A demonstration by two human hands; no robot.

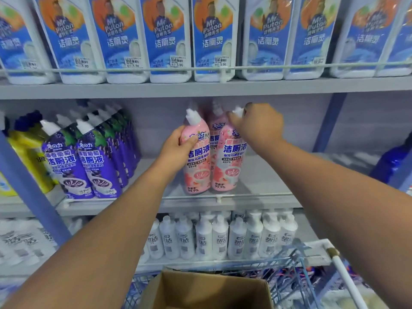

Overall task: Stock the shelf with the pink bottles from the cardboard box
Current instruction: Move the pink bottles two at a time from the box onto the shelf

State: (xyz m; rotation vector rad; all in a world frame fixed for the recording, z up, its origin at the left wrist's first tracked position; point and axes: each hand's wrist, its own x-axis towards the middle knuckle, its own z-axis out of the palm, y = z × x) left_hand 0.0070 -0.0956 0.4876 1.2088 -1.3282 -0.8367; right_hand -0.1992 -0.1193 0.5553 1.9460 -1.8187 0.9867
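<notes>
Both hands are up at the middle shelf (256, 198), each on a pink bottle. From the head view, my left hand (178, 146) wraps the shoulder of the left pink bottle (197, 172), fingers curled round its front and thumb behind. My right hand (258, 123) pinches the white cap of the right pink bottle (229, 166), knuckles toward the camera. The two hands are apart, one bottle each.

Those two bottles stand side by side at the front of the shelf, just behind the wire rail, touching or nearly so. A third pink bottle (215, 123) shows behind them, between their necks; whether more stand further back I cannot tell, since the front pair hides that row.

Left of the pink group, with a bare gap between, sit the purple bottles (82, 161) in full rows. Right of the pink group the shelf runs bare for a long stretch until a blue bottle (392, 166) at the edge of frame.

Down at the bottom of the view the cardboard box (207, 291) sits open in the wire cart (287, 277). Only its rim and inner wall show, so I cannot see what is left inside.

My judgement: stocking is at an early stage. At least three bottles are on the shelf, two not yet released, and much open space remains to fill.
</notes>
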